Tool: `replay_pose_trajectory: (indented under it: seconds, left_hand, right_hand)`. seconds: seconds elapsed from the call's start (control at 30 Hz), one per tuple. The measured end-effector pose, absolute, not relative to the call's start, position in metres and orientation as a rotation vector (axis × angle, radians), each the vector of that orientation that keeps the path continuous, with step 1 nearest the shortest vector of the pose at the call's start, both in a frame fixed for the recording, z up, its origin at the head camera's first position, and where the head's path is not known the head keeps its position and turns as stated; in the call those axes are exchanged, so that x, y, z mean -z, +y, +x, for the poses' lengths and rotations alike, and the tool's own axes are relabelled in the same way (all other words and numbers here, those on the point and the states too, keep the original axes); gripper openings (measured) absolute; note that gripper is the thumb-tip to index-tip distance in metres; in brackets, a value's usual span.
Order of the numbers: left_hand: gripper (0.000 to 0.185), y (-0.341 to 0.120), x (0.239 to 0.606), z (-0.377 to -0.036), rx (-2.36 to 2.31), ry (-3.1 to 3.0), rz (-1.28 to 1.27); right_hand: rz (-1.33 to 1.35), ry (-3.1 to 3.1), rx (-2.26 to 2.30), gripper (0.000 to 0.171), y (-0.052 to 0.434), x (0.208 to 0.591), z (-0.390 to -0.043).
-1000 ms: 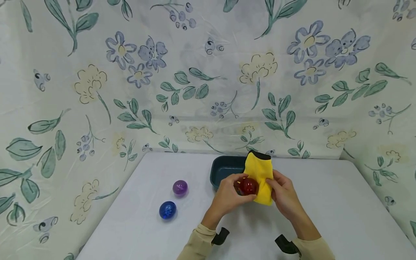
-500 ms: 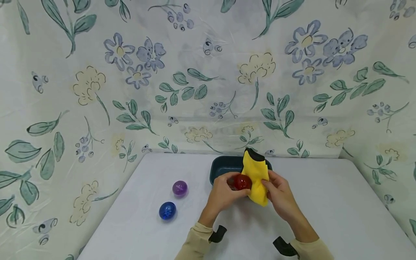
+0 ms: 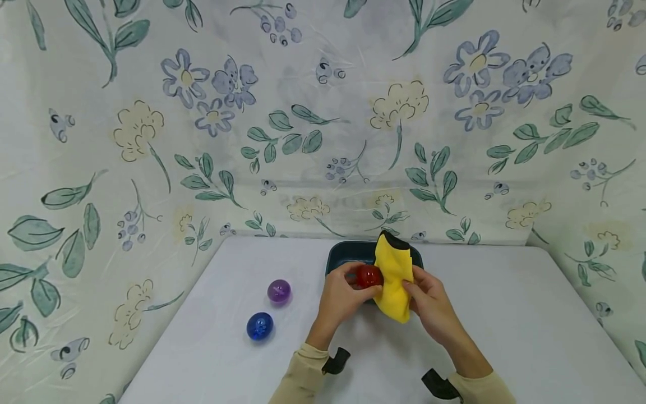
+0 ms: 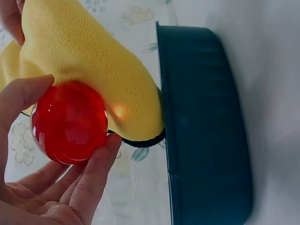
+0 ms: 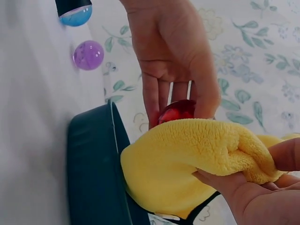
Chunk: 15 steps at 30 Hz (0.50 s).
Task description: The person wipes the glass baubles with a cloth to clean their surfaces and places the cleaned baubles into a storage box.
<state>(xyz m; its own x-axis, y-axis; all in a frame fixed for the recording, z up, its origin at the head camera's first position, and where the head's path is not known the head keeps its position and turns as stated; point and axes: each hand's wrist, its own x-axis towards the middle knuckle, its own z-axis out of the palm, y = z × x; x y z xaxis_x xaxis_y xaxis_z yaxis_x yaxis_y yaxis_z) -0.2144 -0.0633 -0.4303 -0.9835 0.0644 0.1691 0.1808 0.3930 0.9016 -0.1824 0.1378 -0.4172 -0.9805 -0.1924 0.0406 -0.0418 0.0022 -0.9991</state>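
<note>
White surface point(image 3: 504, 314), floral sheeting behind; glossy purple ball point(image 3: 279, 292) and blue ball point(image 3: 260, 326) at left. Left hand point(image 3: 342, 294) grips translucent red ball point(image 3: 369, 276) over dark oblong tray point(image 3: 338, 255); right hand point(image 3: 429, 303) pinches fuzzy yellow cloth point(image 3: 395, 278) against it.

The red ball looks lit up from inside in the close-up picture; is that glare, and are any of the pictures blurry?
Left wrist view: the red ball is translucent, light passes through it and casts a bright spot on the yellow cloth; the left hand close to the lens looks soft. Right wrist view: the cloth's nap is sharp, the purple ball slightly soft. Head view: even light, faint shadows, no glare.
</note>
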Motion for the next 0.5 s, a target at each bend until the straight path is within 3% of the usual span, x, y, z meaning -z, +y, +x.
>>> replay_pose_trajectory:
  seconds: [0.5]
  left_hand:
    - [0.058,-0.0597,0.4279,-0.2118,1.783,-2.422,-0.254]
  right_hand:
    - [-0.289,2.022,2.165,0.048,0.1387,0.4272,-0.187]
